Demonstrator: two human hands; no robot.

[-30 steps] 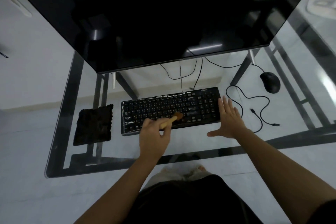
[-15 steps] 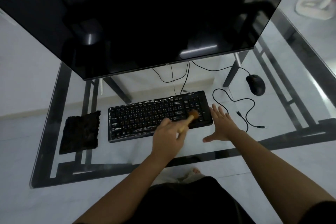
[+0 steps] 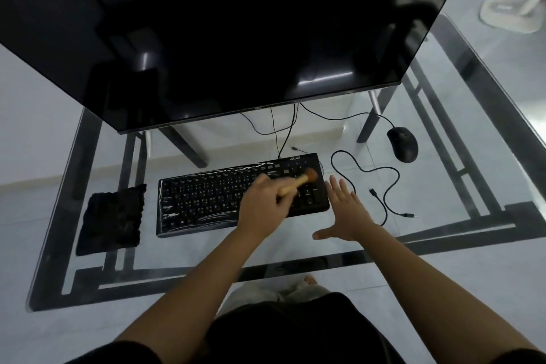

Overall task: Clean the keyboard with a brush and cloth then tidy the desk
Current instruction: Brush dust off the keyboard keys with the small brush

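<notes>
Brush (image 3: 307, 178) now farther right (bristles beyond left fingers (image 3: 280, 195)).

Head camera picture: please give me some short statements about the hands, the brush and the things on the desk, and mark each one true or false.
1. The left hand holds the brush over the keyboard. True.
2. The right hand grips the cloth. False: it is open, beside the keyboard's right end; the cloth lies left of the keyboard.
3. The mouse lies to the right of the keyboard. True.
4. The brush head is at the keyboard's left end. False: it is near the right end.
</notes>
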